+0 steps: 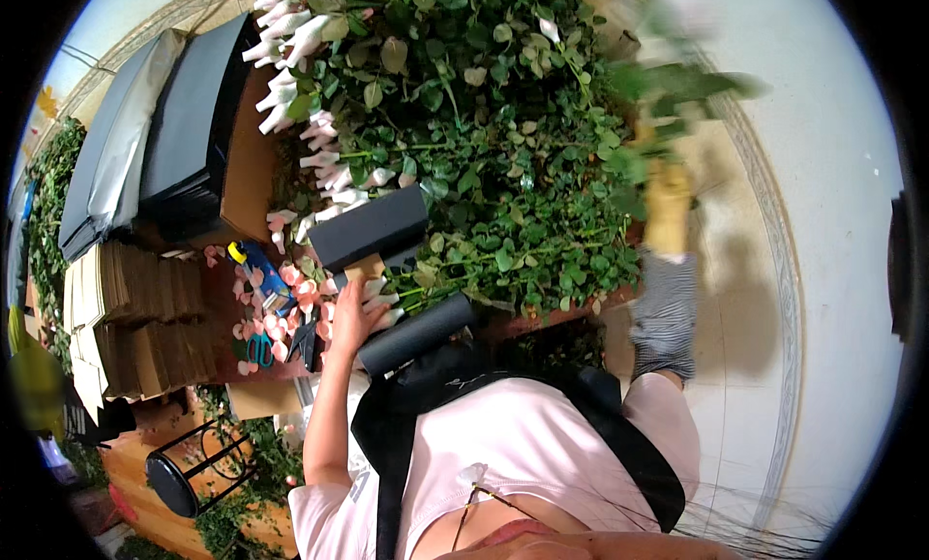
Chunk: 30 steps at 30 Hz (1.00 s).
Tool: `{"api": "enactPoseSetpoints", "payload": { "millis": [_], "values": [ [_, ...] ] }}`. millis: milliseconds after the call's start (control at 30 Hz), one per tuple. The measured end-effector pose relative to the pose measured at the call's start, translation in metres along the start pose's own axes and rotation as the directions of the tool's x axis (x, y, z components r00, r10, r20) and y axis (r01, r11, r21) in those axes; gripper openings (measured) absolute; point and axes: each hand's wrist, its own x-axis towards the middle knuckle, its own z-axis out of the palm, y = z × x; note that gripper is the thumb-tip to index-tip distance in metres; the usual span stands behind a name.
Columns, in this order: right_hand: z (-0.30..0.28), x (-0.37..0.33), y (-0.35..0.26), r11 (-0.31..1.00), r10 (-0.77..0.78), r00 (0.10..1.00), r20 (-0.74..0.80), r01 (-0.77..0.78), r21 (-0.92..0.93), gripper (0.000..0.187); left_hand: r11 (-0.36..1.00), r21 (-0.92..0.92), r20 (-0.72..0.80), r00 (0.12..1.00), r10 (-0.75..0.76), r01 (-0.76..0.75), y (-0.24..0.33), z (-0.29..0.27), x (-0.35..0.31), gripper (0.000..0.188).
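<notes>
My left hand, bare, reaches over the table's near edge with its fingers closed at a small piece of brown cardboard. Pale rose heads lie beside those fingers, between a dark block-shaped wrap and a black roll. Out at the right, my right hand wears a yellow glove and a grey striped sleeve. It is closed round a leafy rose stem, blurred by motion, with a pale blur at its top end. The gloved fingers are partly hidden by leaves.
A big heap of leafy roses covers the table, white heads toward the left. Stacks of dark sheets and brown cardboard stand at left. Scissors, a blue bottle and loose pink petals lie nearby. A black stool stands below.
</notes>
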Motion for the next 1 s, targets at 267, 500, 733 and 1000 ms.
{"api": "enactPoseSetpoints", "payload": {
  "millis": [267,500,733,1000],
  "values": [
    [0.166,-0.152,-0.086,0.799,0.118,0.361,0.925,0.519,-0.305,0.043,0.989,0.140,0.032,0.998,0.050,-0.054,-0.003,0.003,0.001,0.060],
    [0.212,-0.202,-0.085,0.833,0.173,0.457,0.872,0.405,-0.377,0.027,0.925,0.347,0.109,0.986,0.124,-0.154,0.035,-0.021,0.018,0.057],
    [0.154,-0.135,-0.075,0.963,-0.061,0.383,0.922,-0.219,0.155,0.067,0.939,0.299,0.072,0.985,0.157,-0.172,0.009,-0.008,0.019,0.062],
    [0.139,-0.002,0.035,0.850,0.254,0.935,-0.249,-0.338,-0.405,0.071,0.952,0.208,0.052,0.974,0.219,-0.225,-0.037,0.013,0.008,0.072]
  ]
}}
